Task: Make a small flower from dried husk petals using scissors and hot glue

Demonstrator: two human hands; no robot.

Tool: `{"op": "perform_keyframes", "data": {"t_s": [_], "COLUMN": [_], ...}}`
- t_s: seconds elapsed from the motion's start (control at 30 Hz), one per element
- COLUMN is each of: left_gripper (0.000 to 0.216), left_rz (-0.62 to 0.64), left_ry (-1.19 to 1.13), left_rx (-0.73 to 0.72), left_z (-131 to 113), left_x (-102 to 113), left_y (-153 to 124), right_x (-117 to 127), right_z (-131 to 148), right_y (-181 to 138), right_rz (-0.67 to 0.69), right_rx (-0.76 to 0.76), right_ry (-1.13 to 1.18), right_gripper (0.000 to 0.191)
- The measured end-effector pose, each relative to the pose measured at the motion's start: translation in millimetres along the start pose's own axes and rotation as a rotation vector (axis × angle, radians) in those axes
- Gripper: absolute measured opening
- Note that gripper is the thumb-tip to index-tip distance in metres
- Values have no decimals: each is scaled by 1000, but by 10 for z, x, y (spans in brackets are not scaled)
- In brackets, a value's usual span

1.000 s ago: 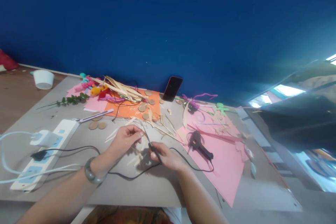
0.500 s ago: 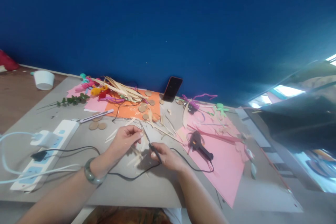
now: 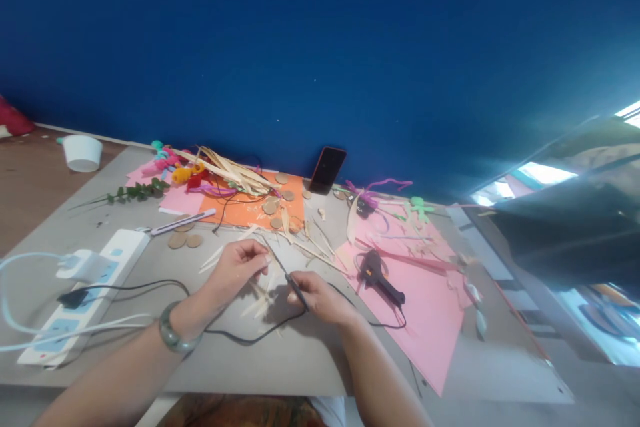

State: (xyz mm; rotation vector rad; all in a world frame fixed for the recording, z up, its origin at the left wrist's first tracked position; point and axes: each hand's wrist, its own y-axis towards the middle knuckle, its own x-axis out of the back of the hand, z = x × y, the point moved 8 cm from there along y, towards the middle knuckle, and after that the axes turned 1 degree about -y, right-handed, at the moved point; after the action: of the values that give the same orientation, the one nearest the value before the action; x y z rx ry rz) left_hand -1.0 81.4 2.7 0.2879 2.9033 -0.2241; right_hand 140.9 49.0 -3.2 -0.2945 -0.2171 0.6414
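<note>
My left hand (image 3: pixel 236 269) is closed in a pinch on a pale dried leaf strip (image 3: pixel 273 273) just above the grey table (image 3: pixel 295 360). My right hand (image 3: pixel 320 297) grips a thin black corded tool (image 3: pixel 296 287) like a pen, its metal tip pointing at the strip near my left fingertips. The tool's black cord (image 3: pixel 250 337) loops back under my left wrist, which wears a grey bangle (image 3: pixel 169 330). More pale strips lie under and around both hands.
A white power strip (image 3: pixel 75 293) with plugs lies at left. Orange paper (image 3: pixel 250 203) holds cardboard discs and dried leaves. A black glue gun (image 3: pixel 381 275) rests on pink paper (image 3: pixel 430 313). A phone (image 3: pixel 327 169) leans on the blue wall. A white cup (image 3: pixel 83 152) stands far left.
Hardly anything has changed: both hands keep their grip in the same spot, and the tool tip has shifted very slightly.
</note>
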Motion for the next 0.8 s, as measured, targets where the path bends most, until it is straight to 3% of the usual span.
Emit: {"op": "perform_keyframes", "data": {"t_s": [0.8], "left_gripper": [13], "left_rz": [50], "left_ry": [-26], "left_rx": [45], "left_z": [-5], "left_x": [-58], "left_y": [-10], "right_x": [-21], "right_z": [81], "right_y": [-6], "right_rz": [29], "right_rx": [48], "right_ry": [-60], "right_gripper": [42]}}
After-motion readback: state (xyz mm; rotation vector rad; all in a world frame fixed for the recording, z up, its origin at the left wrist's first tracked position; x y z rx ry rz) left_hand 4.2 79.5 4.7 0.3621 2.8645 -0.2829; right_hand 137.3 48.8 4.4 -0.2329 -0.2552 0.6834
